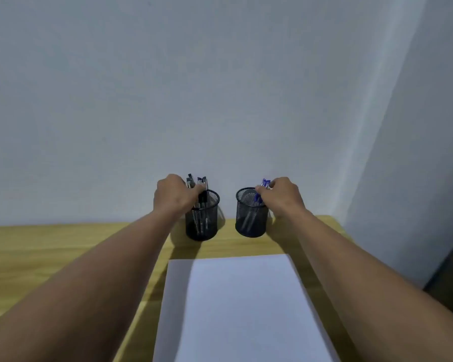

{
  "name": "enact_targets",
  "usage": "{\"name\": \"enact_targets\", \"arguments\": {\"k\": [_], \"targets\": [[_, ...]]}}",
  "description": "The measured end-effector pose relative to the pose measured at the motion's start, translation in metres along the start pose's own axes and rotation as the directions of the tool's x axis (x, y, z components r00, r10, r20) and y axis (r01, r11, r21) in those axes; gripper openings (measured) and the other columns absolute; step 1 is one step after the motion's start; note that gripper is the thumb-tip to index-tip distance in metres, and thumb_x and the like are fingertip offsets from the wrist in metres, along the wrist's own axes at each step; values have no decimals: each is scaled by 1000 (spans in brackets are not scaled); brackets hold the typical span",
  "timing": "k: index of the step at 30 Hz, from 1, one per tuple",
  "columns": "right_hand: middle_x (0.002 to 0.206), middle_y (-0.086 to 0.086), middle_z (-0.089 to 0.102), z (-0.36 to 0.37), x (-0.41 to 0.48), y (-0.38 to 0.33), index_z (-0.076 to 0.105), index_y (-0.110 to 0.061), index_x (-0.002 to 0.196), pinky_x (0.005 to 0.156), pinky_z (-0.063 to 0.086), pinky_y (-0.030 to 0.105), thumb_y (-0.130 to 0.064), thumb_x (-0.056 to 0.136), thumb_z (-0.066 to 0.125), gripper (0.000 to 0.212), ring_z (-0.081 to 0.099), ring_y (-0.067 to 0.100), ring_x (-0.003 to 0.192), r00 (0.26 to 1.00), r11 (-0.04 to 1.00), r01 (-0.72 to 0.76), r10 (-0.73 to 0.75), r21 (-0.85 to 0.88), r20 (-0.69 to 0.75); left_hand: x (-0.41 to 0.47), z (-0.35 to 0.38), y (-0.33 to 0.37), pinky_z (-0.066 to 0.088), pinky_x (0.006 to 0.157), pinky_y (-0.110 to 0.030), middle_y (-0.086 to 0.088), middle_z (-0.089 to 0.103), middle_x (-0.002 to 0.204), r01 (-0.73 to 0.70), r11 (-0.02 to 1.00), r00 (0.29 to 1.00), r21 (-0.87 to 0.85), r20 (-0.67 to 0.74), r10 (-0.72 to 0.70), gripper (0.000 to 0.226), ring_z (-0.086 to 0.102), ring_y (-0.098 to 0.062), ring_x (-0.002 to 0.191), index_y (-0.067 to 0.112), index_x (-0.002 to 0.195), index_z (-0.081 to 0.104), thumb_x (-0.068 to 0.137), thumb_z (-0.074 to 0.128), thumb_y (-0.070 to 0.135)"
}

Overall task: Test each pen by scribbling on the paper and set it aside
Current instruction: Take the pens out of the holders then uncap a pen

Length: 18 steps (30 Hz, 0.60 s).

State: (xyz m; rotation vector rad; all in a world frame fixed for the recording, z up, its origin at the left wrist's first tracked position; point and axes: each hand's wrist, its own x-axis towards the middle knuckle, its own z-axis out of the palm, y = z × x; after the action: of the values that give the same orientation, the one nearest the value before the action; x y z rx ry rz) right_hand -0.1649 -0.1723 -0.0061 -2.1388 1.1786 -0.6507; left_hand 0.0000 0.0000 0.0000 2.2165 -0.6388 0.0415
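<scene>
Wall [220,74]: pale and bare, filling the upper half of the view.
Table [37,244]: wooden, running along the bottom and meeting the wall.
Paper [241,309]: a white sheet lying flat on the table, nearest the person, between the two forearms. No scribbles are showing on it.
Left cup [202,228]: black mesh, standing by the wall and holding dark pens [202,182] upright.
Right cup [250,223]: matching mesh, standing just beside the first and holding blue pens [265,183].
Left hand [173,195]: reaching over the left cup, fingers curling round the dark pens' tops.
Right hand [283,197]: reaching over the right cup, thumb and fingers pinching the blue pens' tops.
Progress: seemingly just starting. The sheet is looking unmarked, and no pen is lying on the table. Every pen is probably still waiting for testing.
</scene>
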Motion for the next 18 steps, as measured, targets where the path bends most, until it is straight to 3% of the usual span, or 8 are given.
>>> {"name": "enact_targets", "arguments": {"k": [2,6,8,10,12,16,18], "targets": [[92,9,70,5,6,-2,68,-8,92,64,44,32,-43,91,66,35,66,31,83,998,999,-20,21,31,-55,2,1,1,31,48,-28,-5,61,65,28,999,999,24,-16,-28,53,58,-26,62,11,62,57,71,75,60],[87,8,69,15,9,-6,70,-7,89,63,42,31,-36,91,69,29,65,31,79,993,998,-48,53,51,-105,1,7,-1,43,56,-30,-3,68,73,34,999,998,27,-56,-33,47,64,-26,70,13,70,65,69,79,59],[87,10,70,17,8,-7,70,-5,88,63,43,31,-31,91,70,26,66,33,82,991,997,-38,46,66,-125,1,11,-3,52,72,-36,0,70,77,26,1000,996,2,-80,-26,44,66,-26,81,15,73,65,68,81,56],[86,11,72,18,6,-9,71,-4,87,65,47,33,-27,91,71,24,67,33,83,991,994,-15,29,104,-130,0,13,-1,49,88,-41,3,71,86,22,1000,994,-11,-105,-23,37,64,-26,98,23,77,64,69,82,54],[85,11,72,18,3,-11,72,-6,84,68,50,34,-26,90,72,20,68,31,85,989,993,21,-3,119,-148,-3,14,2,43,93,-41,6,71,89,17,999,990,-33,-137,-22,31,60,-25,107,29,80,62,70,83,49],[82,10,72,15,0,-15,71,-8,79,71,53,39,-23,89,71,18,68,32,85,983,988,74,-50,134,-175,-6,15,11,46,95,-42,14,66,78,-28,992,989,-121,-146,10,24,65,-20,100,29,84,63,73,83,32],[84,11,73,13,-1,-17,73,-7,84,71,51,36,-20,89,71,14,67,31,85,983,988,99,-78,122,-167,-6,17,14,49,94,-43,11,70,84,-31,992,992,-120,-127,16,24,66,-20,98,28,90,66,73,83,31]]}}
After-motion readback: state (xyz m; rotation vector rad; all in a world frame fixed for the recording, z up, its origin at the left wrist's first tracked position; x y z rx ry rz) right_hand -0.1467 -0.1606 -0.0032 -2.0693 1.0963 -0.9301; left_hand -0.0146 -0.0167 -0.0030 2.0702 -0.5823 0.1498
